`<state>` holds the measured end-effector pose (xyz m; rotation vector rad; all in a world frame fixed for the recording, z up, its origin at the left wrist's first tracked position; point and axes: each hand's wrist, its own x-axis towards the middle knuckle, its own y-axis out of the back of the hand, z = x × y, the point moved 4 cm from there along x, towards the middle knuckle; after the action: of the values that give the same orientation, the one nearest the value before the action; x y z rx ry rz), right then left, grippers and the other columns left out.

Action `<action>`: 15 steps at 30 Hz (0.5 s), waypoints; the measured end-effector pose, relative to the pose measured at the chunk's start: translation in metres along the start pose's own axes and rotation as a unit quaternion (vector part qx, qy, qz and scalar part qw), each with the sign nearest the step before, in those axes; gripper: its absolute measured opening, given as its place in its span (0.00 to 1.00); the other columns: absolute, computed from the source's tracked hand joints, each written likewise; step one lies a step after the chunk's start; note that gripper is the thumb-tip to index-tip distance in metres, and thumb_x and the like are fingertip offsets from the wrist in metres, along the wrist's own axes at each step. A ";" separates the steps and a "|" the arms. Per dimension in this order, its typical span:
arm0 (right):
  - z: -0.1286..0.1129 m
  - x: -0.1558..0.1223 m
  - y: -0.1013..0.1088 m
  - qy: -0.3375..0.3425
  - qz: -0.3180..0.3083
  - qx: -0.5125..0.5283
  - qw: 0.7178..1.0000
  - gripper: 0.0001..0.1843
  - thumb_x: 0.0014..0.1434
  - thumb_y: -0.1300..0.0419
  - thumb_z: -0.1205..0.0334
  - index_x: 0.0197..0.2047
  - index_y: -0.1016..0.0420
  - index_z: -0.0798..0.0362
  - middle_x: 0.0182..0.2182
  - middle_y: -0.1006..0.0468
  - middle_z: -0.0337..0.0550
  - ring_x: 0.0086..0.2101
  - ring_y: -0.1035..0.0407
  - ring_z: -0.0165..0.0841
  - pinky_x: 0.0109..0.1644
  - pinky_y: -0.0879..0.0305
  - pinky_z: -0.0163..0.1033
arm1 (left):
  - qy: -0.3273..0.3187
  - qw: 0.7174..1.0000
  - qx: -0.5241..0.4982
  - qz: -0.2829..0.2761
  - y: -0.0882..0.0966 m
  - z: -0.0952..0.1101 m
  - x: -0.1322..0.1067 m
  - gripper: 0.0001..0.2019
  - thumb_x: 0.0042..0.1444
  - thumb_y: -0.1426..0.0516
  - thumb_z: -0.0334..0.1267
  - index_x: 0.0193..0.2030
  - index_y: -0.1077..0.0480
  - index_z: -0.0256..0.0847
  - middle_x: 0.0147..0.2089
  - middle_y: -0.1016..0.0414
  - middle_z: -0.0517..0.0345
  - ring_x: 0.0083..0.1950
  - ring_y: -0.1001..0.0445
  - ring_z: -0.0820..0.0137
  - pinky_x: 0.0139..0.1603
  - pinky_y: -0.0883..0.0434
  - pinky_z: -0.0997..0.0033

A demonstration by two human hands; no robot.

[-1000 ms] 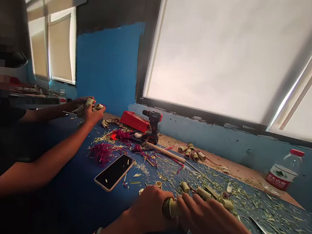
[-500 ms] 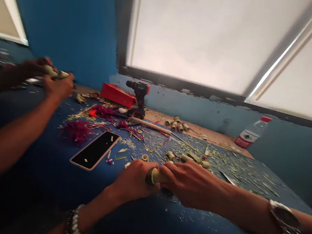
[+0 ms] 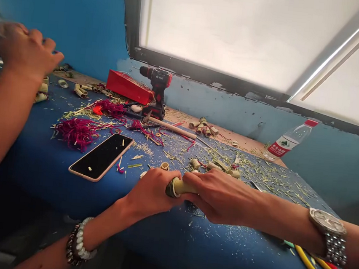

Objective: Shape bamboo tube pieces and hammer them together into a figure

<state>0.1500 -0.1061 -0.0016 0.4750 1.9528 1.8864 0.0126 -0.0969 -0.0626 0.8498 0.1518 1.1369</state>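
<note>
A person's left hand [image 3: 153, 193] and right hand [image 3: 221, 197] clamp a bamboo tube [image 3: 179, 187] between them, knuckles nearly meeting; they hover inside the near edge of the blue table [image 3: 219, 252]; a smartphone [image 3: 101, 156] lies just left.

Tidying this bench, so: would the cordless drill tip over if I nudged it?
The drill probably stays up under a light touch, standing upright on a wide battery base. A firmer sideways push might topple it, as the motor head sits high above that base. It likely feels heavy, too.
</note>
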 end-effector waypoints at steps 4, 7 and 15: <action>0.003 -0.003 -0.005 -0.003 0.015 0.063 0.998 0.08 0.69 0.51 0.58 0.39 0.38 0.53 0.25 0.32 0.37 0.21 0.52 0.27 0.26 0.59 0.38 | -0.015 0.999 0.037 0.017 -0.002 0.000 -0.001 0.12 0.54 0.41 0.47 0.29 0.34 0.40 0.24 0.28 0.62 0.25 0.37 0.74 0.27 0.48 0.72; 0.003 -0.008 -0.011 -0.032 0.037 0.115 0.992 0.10 0.69 0.51 0.57 0.36 0.38 0.53 0.21 0.39 0.33 0.20 0.53 0.27 0.25 0.59 0.37 | -0.033 0.996 0.082 0.021 -0.005 0.002 -0.002 0.16 0.57 0.43 0.50 0.28 0.36 0.40 0.24 0.29 0.61 0.25 0.34 0.71 0.27 0.50 0.71; 0.002 -0.010 -0.009 -0.092 0.046 0.123 0.987 0.13 0.67 0.46 0.57 0.31 0.36 0.52 0.19 0.41 0.31 0.21 0.50 0.26 0.27 0.56 0.37 | -0.049 0.987 0.143 0.047 -0.006 0.004 -0.004 0.12 0.59 0.45 0.46 0.29 0.37 0.41 0.23 0.30 0.61 0.25 0.33 0.71 0.26 0.50 0.71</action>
<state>0.1602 -0.1096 -0.0105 0.7941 2.0777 1.5942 0.0173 -0.1034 -0.0654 1.1759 0.1980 1.1757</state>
